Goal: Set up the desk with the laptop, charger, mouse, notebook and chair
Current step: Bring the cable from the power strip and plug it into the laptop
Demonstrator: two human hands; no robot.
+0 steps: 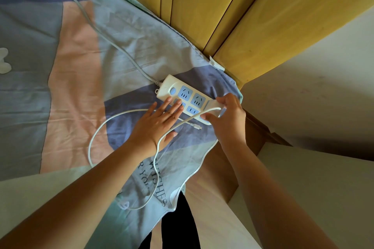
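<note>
A white power strip (183, 92) with blue sockets lies on the bed near the headboard corner. My left hand (159, 121) rests flat with spread fingers on the strip's near edge, pressing it down. My right hand (226, 116) grips a white charger block (215, 105) at the strip's right end, at a socket there. The charger's thin white cable (105, 127) loops across the sheet, over my left wrist and down toward the bed's edge; its small connector (197, 127) lies loose just below the strip. Laptop, mouse, notebook and chair are not in view.
The bed sheet (70, 56) has blue, pink and teal patches. The strip's thick grey cord (113, 44) runs off to the upper left. A yellow wooden headboard (232, 10) stands behind, a white wall (323, 87) to the right, and pale flooring below.
</note>
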